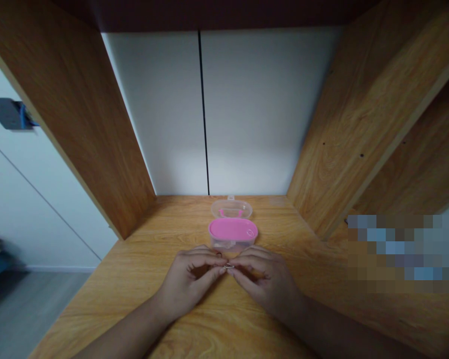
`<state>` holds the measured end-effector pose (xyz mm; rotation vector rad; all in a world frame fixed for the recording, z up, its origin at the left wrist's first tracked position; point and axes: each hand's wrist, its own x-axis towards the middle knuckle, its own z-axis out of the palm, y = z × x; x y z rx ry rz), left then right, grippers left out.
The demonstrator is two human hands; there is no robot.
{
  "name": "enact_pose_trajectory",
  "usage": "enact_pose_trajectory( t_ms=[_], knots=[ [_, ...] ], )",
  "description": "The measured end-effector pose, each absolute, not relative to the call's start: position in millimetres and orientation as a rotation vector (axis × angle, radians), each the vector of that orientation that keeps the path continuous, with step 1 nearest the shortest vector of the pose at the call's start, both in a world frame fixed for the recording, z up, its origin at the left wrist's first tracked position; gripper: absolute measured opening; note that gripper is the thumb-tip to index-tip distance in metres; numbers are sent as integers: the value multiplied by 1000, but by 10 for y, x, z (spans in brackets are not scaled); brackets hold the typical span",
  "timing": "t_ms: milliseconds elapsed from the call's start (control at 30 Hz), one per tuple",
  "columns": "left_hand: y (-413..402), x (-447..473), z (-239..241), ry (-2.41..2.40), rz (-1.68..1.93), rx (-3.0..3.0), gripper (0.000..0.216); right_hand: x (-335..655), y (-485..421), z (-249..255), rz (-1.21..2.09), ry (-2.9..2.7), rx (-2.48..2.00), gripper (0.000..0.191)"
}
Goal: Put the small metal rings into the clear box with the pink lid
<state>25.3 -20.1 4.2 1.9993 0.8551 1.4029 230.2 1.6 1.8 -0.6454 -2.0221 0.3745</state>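
Note:
Both hands meet over the wooden desk [127, 279], just in front of a small pink plastic box [232, 232] whose clear lid [231, 208] is flipped open behind it. My left hand [189, 279] and my right hand [264, 279] have their fingers curled and pinch a tiny metal object [229, 266] between their fingertips. It looks like a small ring or clip, too small to name for sure. Both hands rest on the desk top.
Wooden side panels [78, 124] close in the desk on the left and right, with a white back wall [254, 114] behind. The floor [18, 309] shows at the lower left, past the desk's edge. A blurred patch lies at the right.

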Motion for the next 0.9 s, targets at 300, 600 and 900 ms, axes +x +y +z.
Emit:
enact_pose_trajectory(
  t_ms=[300, 600, 900],
  knots=[
    [-155, 206, -26, 860, 1415, 2151, 16, 2315, 40, 10, 404, -2047, -672, 9],
    [-152, 179, -50, 856, 1422, 2317, 19, 2308, 37, 28, 401, -2065, -646, 20],
    [-168, 219, 0, 880, 1453, 2217, 19, 2310, 39, 8, 393, -2055, -616, 12]
  ],
)
